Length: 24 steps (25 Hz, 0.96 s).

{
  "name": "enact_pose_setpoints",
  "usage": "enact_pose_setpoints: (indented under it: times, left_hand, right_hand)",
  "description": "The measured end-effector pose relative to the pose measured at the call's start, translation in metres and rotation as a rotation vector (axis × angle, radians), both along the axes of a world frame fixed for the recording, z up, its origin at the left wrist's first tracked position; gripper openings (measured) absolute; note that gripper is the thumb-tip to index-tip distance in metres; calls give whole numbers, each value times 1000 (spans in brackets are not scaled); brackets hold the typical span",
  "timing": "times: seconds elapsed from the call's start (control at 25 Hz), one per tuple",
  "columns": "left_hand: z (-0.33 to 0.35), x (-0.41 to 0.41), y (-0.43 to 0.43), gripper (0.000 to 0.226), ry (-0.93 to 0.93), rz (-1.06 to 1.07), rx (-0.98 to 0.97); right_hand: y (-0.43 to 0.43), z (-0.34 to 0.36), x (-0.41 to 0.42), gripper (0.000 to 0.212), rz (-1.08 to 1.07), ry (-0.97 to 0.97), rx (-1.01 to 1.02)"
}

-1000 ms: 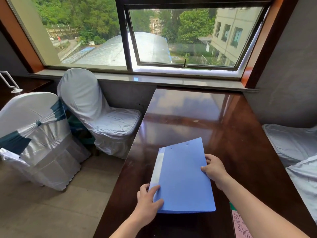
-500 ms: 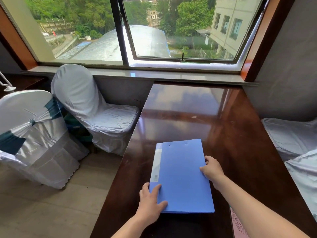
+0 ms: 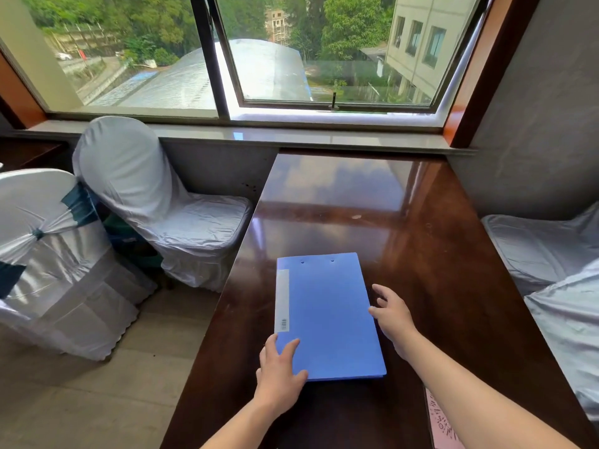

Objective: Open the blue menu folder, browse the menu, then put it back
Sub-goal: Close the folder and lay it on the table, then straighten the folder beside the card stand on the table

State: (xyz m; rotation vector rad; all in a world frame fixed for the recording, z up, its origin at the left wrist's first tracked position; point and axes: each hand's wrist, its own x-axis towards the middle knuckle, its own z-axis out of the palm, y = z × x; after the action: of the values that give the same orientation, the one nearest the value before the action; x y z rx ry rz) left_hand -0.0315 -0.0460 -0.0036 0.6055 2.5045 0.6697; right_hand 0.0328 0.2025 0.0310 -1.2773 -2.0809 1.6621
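The blue menu folder (image 3: 327,315) lies closed and flat on the dark polished wooden table (image 3: 372,202), its white-labelled spine on the left. My left hand (image 3: 280,371) rests on the folder's near left corner, fingers laid flat on the cover. At the folder's right edge is my right hand (image 3: 390,314), its fingers spread, the fingertips at or just off the edge.
Two chairs in white covers (image 3: 155,202) (image 3: 45,254) stand left of the table. More white-covered seating (image 3: 557,273) is at the right. A pink printed sheet (image 3: 440,422) lies at the table's near right. A window sill (image 3: 291,137) runs behind the table.
The folder has been squared up, its spine turned straight toward me. My right hand has loosened from the right edge and its fingers have spread. My left hand stays on the near corner.
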Motion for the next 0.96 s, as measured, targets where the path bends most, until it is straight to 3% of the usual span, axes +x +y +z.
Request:
enact_pose_setpoints:
  times: [0.44,0.8,0.96]
  left_hand:
    - [5,-27,29,52,367,-261,-143]
    - [-10,-36,53,72,299,-445,-403]
    - [-17,-23,53,75,307,-485,-457]
  right_hand:
    - [18,-25,110,39,-35,-258,311]
    - [8,-43,186,39,222,-673,613]
    - [2,-49,200,39,257,-695,608]
